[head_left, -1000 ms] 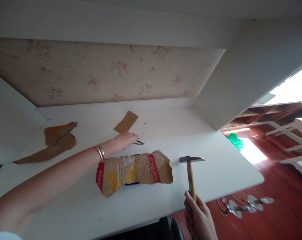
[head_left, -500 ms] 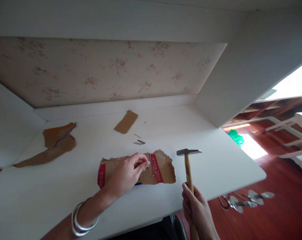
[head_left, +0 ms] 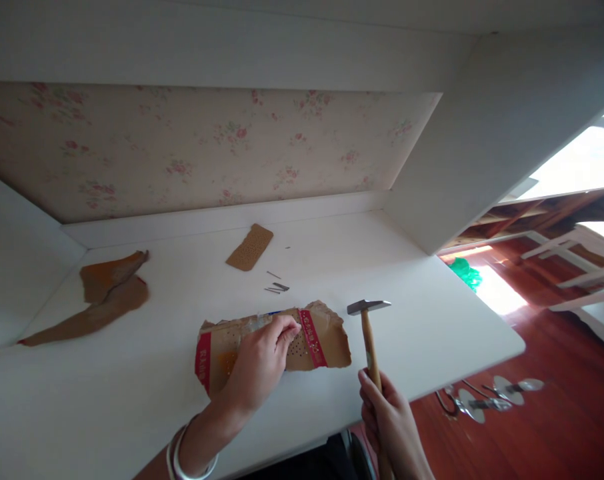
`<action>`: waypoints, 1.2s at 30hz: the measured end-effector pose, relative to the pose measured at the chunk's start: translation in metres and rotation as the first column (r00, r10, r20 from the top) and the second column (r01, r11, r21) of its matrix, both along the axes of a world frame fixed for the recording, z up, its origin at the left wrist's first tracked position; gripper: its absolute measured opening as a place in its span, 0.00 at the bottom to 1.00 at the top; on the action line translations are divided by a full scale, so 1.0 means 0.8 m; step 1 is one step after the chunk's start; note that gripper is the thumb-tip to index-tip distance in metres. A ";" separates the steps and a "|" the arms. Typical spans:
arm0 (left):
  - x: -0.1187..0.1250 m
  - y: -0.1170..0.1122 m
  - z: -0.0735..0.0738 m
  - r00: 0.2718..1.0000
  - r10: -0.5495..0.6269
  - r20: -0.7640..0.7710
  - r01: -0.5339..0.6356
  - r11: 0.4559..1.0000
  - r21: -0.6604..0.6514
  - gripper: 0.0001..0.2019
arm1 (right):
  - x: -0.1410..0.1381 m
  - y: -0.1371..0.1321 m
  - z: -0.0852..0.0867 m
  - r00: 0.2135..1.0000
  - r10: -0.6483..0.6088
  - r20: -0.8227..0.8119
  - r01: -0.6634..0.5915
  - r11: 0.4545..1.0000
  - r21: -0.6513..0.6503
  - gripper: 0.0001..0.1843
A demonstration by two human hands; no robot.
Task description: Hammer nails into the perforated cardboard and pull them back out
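Note:
My left hand [head_left: 265, 357] is closed in a pinch over a torn piece of cardboard [head_left: 336, 340] with red printed bands and many small punched holes. Whatever sits between its fingertips is too small to make out. My right hand [head_left: 389, 413] is wrapped round the wooden handle of a hammer [head_left: 369, 337], held upright to the right of the cardboard, its metal head at the top. Beyond the cardboard lie several loose nails [head_left: 277, 288]. Something blue shows at the cardboard's far edge.
A small perforated cardboard piece [head_left: 251, 247] lies farther back on the white desk [head_left: 327, 250]. Torn cardboard scraps [head_left: 109, 303] rest at the left. A panel [head_left: 462, 147] bounds the desk at the right rear. A lamp-like fixture [head_left: 475, 403] lies on the red floor.
My left forearm has swung to the right, uncovering more of the cardboard's left part, while the fingertips stay over the same area. The hammer has shifted slightly left.

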State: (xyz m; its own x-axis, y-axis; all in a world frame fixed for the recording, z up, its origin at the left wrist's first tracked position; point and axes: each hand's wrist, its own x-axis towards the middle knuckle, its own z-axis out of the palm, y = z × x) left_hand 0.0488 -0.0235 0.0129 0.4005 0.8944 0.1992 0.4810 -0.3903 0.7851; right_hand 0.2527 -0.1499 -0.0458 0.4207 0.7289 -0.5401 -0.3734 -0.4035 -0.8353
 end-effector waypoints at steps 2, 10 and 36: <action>0.000 0.000 -0.002 1.000 0.004 0.002 -0.004 1.000 0.007 0.06 | 0.000 -0.001 0.000 1.000 -0.001 0.005 0.001 1.000 -0.002 0.25; 0.004 -0.001 -0.006 1.000 0.022 0.005 -0.023 0.997 0.080 0.06 | -0.002 0.002 -0.002 0.999 -0.036 -0.005 0.036 0.999 -0.030 0.31; 0.004 -0.006 -0.007 1.000 0.005 -0.011 -0.003 0.984 0.178 0.05 | -0.005 -0.002 0.002 1.000 0.000 0.018 0.000 1.000 -0.024 0.29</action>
